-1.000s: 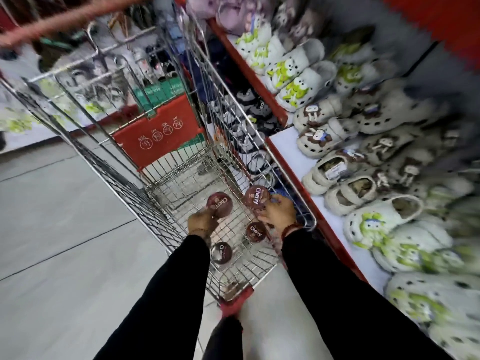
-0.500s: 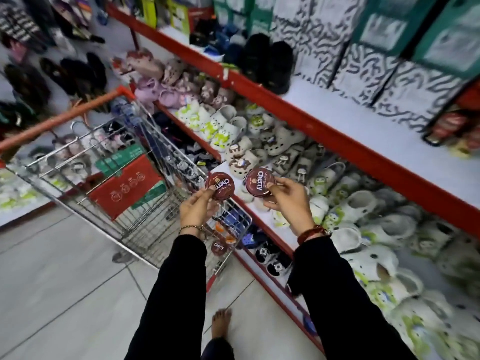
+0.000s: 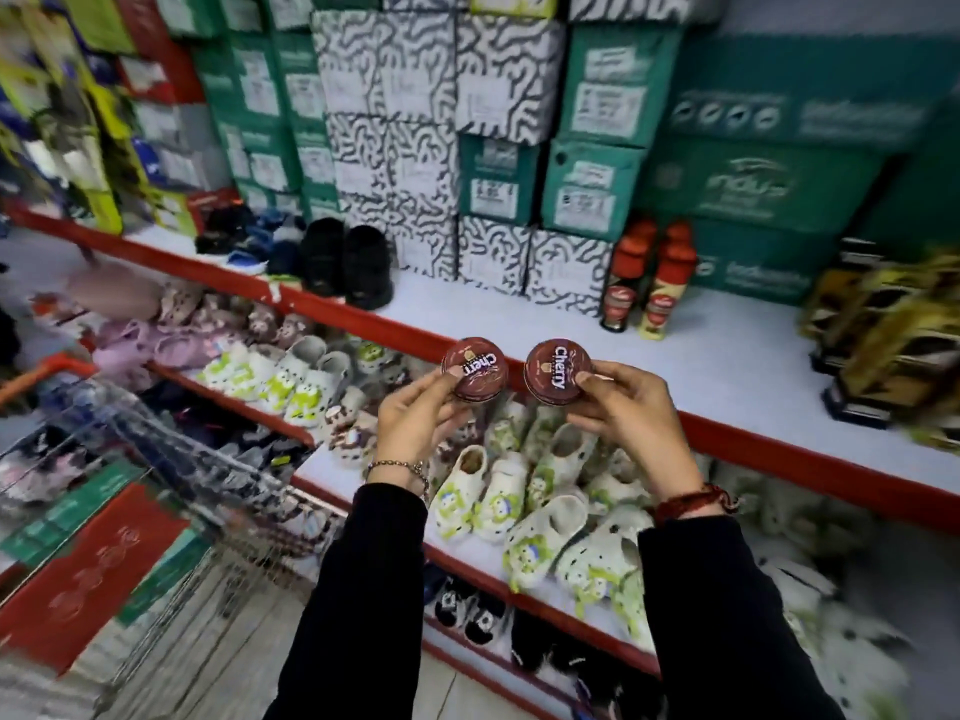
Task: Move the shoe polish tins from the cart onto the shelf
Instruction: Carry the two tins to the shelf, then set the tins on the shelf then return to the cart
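Note:
My left hand (image 3: 415, 415) grips a round dark-red shoe polish tin (image 3: 475, 368) with white "Cherry" lettering, held by its edge with the lid facing me. My right hand (image 3: 618, 407) holds a second matching tin (image 3: 558, 374) the same way. Both tins hang side by side in the air, just in front of the red front edge of the white shelf (image 3: 519, 314). The wire cart (image 3: 171, 491) stands low at the left, blurred; its inside is not visible.
On the shelf stand two polish bottles with red caps (image 3: 649, 283), black shoes (image 3: 348, 265), stacked shoe boxes (image 3: 467, 148) behind and a yellow-black display (image 3: 883, 335) at right. The lower shelf (image 3: 322, 467) is packed with white and green clogs.
Both hands have lifted a tin each out of the cart and carried them up and rightward to the upper shelf's edge. The view has swung from the cart to the shelf.

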### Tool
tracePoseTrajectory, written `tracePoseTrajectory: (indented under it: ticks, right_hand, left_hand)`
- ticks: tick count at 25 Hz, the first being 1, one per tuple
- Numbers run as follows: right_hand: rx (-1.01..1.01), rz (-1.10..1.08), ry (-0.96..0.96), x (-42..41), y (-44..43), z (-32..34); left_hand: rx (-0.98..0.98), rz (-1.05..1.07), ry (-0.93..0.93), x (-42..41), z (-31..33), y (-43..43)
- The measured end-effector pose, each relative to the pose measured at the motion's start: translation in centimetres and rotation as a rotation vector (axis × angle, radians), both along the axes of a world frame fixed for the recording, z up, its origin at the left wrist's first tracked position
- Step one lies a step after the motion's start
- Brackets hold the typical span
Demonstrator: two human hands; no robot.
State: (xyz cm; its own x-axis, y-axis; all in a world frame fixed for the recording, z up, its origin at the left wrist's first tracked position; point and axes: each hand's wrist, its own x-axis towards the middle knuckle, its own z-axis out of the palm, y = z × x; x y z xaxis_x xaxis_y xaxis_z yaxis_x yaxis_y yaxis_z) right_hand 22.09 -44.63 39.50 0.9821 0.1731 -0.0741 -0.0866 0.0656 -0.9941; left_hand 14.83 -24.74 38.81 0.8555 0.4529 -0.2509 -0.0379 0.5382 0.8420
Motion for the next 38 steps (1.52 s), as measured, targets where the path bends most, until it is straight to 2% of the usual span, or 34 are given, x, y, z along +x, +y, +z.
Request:
tracePoseTrajectory:
  ticks: [5,13,19,25,28,30,33,35,38]
  right_hand:
    - [0.03,-0.223,0.019,2.1,-6.9,1.0]
    - [-0.133,-0.526,0.069,6.3,-14.7,0.5]
    - [-0.342,-0.646,0.092,8.9,-16.3,-0.6]
    - [-0.73,-0.681,0.019,9.4,-16.3,-0.4]
    - [-0.844,-0.674,0.008,9.1,-15.9,0.1]
    - [-0.896,-0.699,-0.081,8.6,-15.2,0.6]
    - [-0.897,-0.665,-0.346,7.9,-14.1,1.5]
    - [-0.951,-0.611,-0.507,7.8,-13.1,2.2]
    - [-0.998,-0.421,-0.643,7.9,-10.4,2.8]
  left_hand:
    - [0.075,-0.188,-0.046,6.0,2.0,-5.5]
    - [0.359,-0.458,0.098,15.7,1.7,-15.1]
    - [0.531,-0.455,0.183,19.2,0.4,-17.7]
    - [0.91,-0.452,0.257,20.3,0.2,-18.2]
    - [1.065,-0.455,0.282,20.1,0.5,-18.3]
    - [1.128,-0.407,0.246,19.6,0.9,-18.2]
    - [1.229,-0.238,0.137,17.9,2.0,-17.6]
    - [1.325,-0.12,0.021,16.7,2.9,-16.7]
    - [1.523,0.01,-0.104,15.0,3.4,-14.3]
